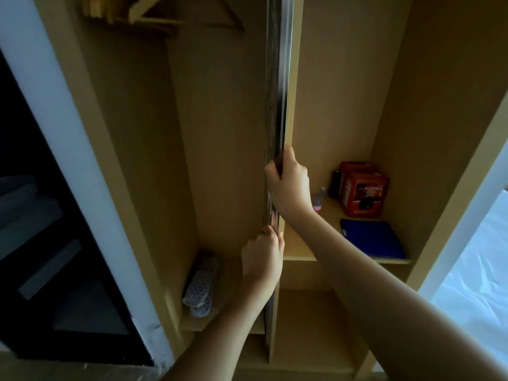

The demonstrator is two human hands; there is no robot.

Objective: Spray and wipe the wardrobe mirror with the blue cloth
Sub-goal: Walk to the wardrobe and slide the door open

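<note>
Both forearms reach in from 5 o'clock. Right hand (288, 185) grips the metal door edge (276, 86) at centre; left hand (264, 254) pinches the same edge just below, toward 6. Blue cloth (372, 237) lies flat on the shelf (298, 251) at 3 o'clock, red box (362, 188) behind it. Slippers (200, 284) at 7 o'clock.

Dim, daylight from right, shadowed left, wide-angle edge distortion

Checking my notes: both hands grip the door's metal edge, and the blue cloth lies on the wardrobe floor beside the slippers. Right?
Not quite. In the head view the blue cloth lies on the right-hand shelf, before the red box. Both hands, left hand and right hand, do grip the metal edge.
</note>
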